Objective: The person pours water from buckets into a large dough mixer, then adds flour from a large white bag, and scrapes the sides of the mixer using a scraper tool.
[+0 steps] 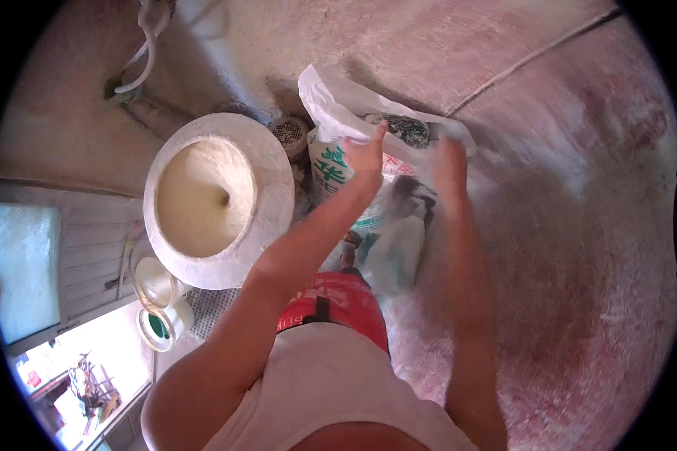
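A dusty pinkish concrete floor [549, 225] fills the view, pale with white powder, with a thin cable [534, 56] crossing it toward one o'clock.

Both bare arms reach up from six o'clock to a white plastic sack [338, 101] that stands just above the centre, at about twelve o'clock. The left hand [365, 158] lies on the sack's front face with its fingers stretched up to the open mouth; whether it pinches the plastic or only presses on it I cannot tell. The right hand [450, 161] is blurred and sits at the sack's right edge, fingers pointing up; its grip cannot be read either. The sack's mouth gapes open and shows dark grainy stuff [406, 128] inside. Its front bears green and red print.

Just below the hands, a clear plastic bag [391, 252] leans against the sack's lower part. The person's red shorts [338, 301] and white shirt [331, 383] lie beneath at six o'clock.

Outward at ten o'clock stands a big round white basin [274, 188], its hollow coated in pale powder. Just beside the sack's left shoulder is a round floor drain [289, 131]. At eight o'clock, two small white tubs [162, 304] sit close together, one with a green inside. At eleven o'clock a white hose [147, 52] curls down to the floor.
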Motion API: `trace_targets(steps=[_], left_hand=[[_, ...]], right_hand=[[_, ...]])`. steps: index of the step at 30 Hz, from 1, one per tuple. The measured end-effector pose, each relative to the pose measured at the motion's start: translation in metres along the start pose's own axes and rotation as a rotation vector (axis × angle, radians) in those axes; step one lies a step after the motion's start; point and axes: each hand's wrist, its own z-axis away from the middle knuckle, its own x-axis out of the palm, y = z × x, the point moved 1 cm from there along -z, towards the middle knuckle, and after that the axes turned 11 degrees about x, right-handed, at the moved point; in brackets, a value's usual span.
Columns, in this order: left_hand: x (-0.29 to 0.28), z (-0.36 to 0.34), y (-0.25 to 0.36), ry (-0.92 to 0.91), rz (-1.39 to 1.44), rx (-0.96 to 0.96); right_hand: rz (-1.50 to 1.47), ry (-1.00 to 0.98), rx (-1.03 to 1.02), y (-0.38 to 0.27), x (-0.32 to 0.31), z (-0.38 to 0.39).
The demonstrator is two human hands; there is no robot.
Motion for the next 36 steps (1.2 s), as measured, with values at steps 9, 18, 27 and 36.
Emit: trace_targets(steps=[9,18,27,36], left_hand=[[-0.051,-0.048,-0.011,0.086,0.289,-0.142],[-0.086,-0.078,-0.058,0.265,0.359,0.022],[-0.081,-0.046,0.026,-0.031,-0.011,0.362],[-0.075,-0.032,0.011,-0.091,-0.019,0.129]], right_hand=[[0.307,-1.13,0.203,0.022,0.081,-0.123],[0.333,-0.715,-0.253,-0.027,0.079,-0.106],[0.286,-0.216,-0.231,0.016,0.207,-0.094],[-0.057,-0.689,0.007,0.029,0.223,-0.06]])
